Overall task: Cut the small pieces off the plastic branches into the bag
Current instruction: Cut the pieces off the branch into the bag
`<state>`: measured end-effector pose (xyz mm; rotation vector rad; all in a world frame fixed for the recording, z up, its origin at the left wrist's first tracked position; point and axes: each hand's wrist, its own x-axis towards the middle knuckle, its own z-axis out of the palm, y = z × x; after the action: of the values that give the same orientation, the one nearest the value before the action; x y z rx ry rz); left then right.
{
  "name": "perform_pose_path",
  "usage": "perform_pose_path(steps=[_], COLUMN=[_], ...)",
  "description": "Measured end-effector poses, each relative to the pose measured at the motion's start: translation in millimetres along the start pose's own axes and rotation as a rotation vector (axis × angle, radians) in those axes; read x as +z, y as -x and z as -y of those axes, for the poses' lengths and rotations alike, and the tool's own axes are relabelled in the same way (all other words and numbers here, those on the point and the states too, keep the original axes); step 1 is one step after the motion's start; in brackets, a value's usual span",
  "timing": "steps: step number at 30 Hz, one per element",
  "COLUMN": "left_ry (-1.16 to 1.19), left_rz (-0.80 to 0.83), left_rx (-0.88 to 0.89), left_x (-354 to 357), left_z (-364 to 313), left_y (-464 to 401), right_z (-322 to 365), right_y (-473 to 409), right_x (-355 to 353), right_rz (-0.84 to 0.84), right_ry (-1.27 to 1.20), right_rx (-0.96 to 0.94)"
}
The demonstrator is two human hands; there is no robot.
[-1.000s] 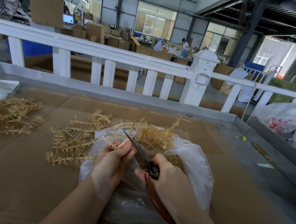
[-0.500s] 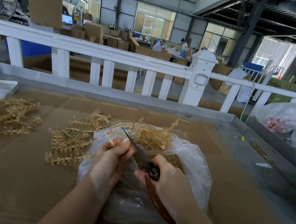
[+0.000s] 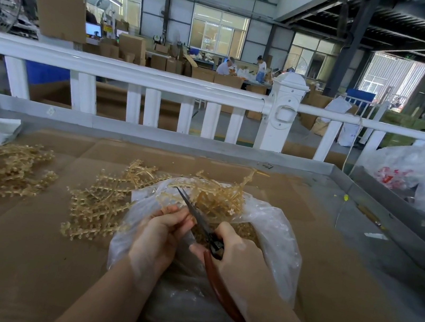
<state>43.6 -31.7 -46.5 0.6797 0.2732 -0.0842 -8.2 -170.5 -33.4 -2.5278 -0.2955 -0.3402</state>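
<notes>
Plastic branch [image 3: 172,196] pinched in left hand [image 3: 158,238], lying left of scissors [image 3: 198,218]; right hand [image 3: 239,259] grips handles, blades nearly closed, over bag [image 3: 273,226].

Left hand [image 3: 159,236], fingers curled, pinching; right hand [image 3: 239,259] gripping the scissors [image 3: 202,226]; forearms converging forward.

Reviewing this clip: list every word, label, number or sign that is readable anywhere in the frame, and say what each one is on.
No text can be read.
Red print on the white plastic bag at the right: too blurred to read.
Monitor screens in the background: too small to read.
Green sign among the far cardboard boxes: too small to read.
Scissors, clear bag, plastic branches: no markings visible.
</notes>
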Motion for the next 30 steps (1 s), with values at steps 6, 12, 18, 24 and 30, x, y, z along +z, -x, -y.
perform_pose_path(steps=[6, 12, 18, 24, 30], left_ry=[-0.015, -0.03, -0.03, -0.044, -0.05], left_rz=[0.011, 0.03, 0.029, 0.007, 0.038], left_rx=[-0.015, -0.032, -0.043, 0.007, -0.018], left_x=[-0.1, -1.1, 0.5, 0.6, -0.8], left_z=[-2.1, -3.3, -4.5, 0.0, -2.1], left_y=[1.0, 0.2, 3.4, 3.6, 3.3], right_z=[-2.0, 0.0, 2.0, 2.1, 3.5], right_y=[1.5, 2.1, 3.5, 5.3, 3.1], right_x=[-1.9, -5.0, -5.6, -5.5, -3.9], right_rz=[-0.008, 0.01, 0.034, 0.045, 0.051], right_ry=[-0.042, -0.079, -0.066, -0.067, -0.087], right_rx=[-0.004, 0.009, 0.0, 0.007, 0.008])
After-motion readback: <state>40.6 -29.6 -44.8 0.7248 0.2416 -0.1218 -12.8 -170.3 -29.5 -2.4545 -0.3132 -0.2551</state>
